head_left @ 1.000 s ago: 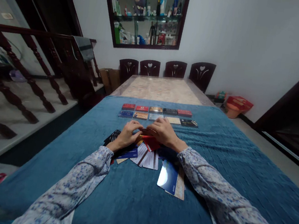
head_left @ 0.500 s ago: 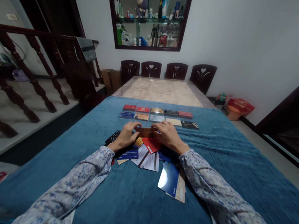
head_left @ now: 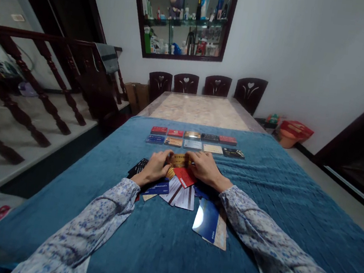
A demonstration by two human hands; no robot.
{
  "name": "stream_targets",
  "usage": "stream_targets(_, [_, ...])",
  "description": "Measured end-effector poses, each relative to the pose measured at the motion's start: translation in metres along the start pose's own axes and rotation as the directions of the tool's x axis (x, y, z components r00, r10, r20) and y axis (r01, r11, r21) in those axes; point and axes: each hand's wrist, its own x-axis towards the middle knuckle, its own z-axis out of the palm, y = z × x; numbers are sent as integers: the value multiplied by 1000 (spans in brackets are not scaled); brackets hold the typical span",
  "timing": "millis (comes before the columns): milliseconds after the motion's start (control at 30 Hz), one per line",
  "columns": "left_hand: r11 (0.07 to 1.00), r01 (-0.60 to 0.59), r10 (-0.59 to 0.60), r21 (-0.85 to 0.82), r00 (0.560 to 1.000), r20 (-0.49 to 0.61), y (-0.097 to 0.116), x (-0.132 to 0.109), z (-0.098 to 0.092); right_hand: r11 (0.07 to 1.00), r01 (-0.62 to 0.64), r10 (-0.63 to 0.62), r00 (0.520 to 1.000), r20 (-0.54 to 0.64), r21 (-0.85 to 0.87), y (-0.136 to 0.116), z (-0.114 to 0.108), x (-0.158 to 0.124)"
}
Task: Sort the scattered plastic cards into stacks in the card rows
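1. Gold card (head_left: 179,159) sat at the centre of the frame, held by its two short ends, with its long axis running left to right across the picture.
2. The left hand (head_left: 154,167) pinched the card's left end between thumb and fingertips. The right hand (head_left: 207,169) pinched the right end the same way, so both hands were equally near, one on each side.
3. The card sat over the upper edge of a loose pile of cards (head_left: 179,190) fanned out on the blue blanket (head_left: 262,188). Whether it touched the pile could not be told.
4. Higher in the frame, apart from the hands, two neat rows of cards (head_left: 196,141) lay with their long axes parallel to the held card.
5. A dark blue card (head_left: 206,219) lay to the lower right of the pile.
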Motion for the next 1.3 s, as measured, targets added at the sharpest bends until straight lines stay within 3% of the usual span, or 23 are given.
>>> stream_targets(333, [1000, -7, 7, -13, 1000, 17, -4, 3, -1, 997, -30, 25, 997, 76, 73, 3, -9, 2])
stream_targets(867, [997, -1, -3, -71, 999, -51, -6, 4, 5, 996, -45, 42, 998, 42, 78, 9, -7, 3])
stream_targets(1300, [998, -55, 52, 37, 996, 79, -8, 17, -5, 1000, -4, 2, 998, 63, 31, 19, -13, 12])
